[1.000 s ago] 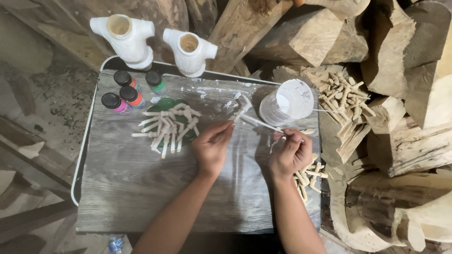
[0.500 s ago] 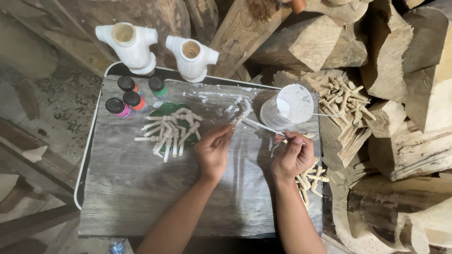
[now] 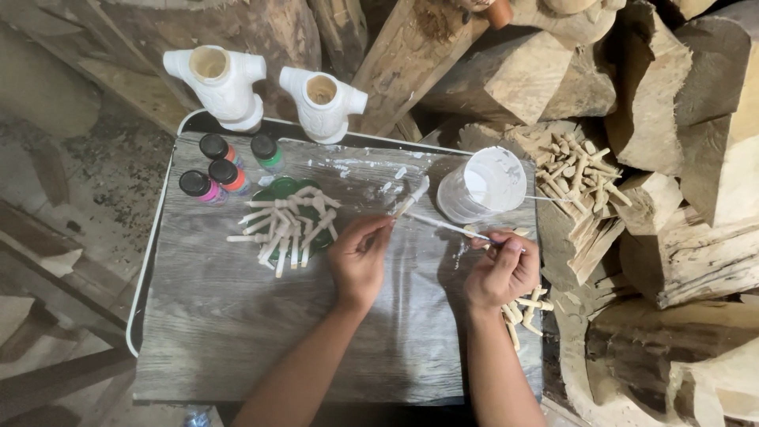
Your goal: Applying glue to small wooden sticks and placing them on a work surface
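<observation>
My left hand (image 3: pixel 360 255) pinches the lower end of a small white-painted wooden peg (image 3: pixel 412 198), tilted up toward the cup. My right hand (image 3: pixel 502 269) grips a thin paintbrush (image 3: pixel 443 225) whose tip touches the peg. A white cup of paint (image 3: pixel 484 183) stands just beyond the brush. Several white-painted pegs (image 3: pixel 288 225) lie on a green lid to the left of my left hand. Unpainted pegs (image 3: pixel 526 307) lie under my right wrist.
The grey wood-grain tray table (image 3: pixel 221 332) carries several small paint bottles (image 3: pixel 215 170) at its far left. Two white torso-shaped figures (image 3: pixel 225 79) stand behind it. A heap of bare pegs (image 3: pixel 581 170) rests on logs (image 3: pixel 680 237) stacked to the right.
The view has shifted slightly. My hands stay together over the table, with the brush still working on the peg; its handle has tilted a little.
</observation>
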